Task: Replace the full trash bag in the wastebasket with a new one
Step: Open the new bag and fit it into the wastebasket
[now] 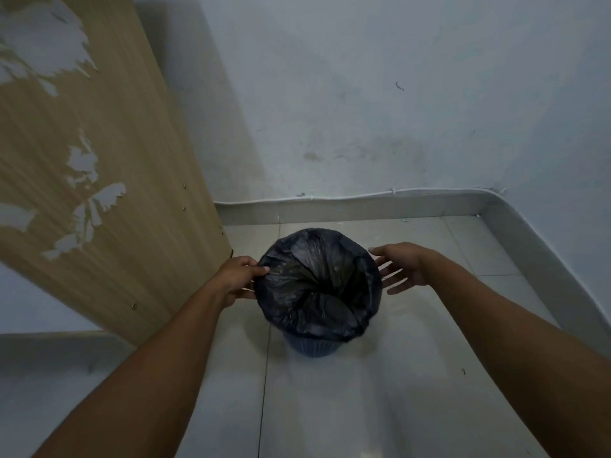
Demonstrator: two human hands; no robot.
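Observation:
A dark blue ribbed wastebasket (pixel 314 348) stands on the tiled floor near the room's corner. A black trash bag (pixel 317 285) lines it, folded over the rim and sagging inward. My left hand (pixel 236 279) pinches the bag's edge at the left rim, thumb on top. My right hand (pixel 401 269) hovers just beside the right rim with fingers spread, holding nothing. What lies inside the bag is too dark to make out.
A tall wooden panel (pixel 109 180) with peeling veneer leans close to the left of the basket. Grey walls with a baseboard (pixel 363 206) close in behind and to the right. Pale floor tiles (pixel 380 391) spread toward me.

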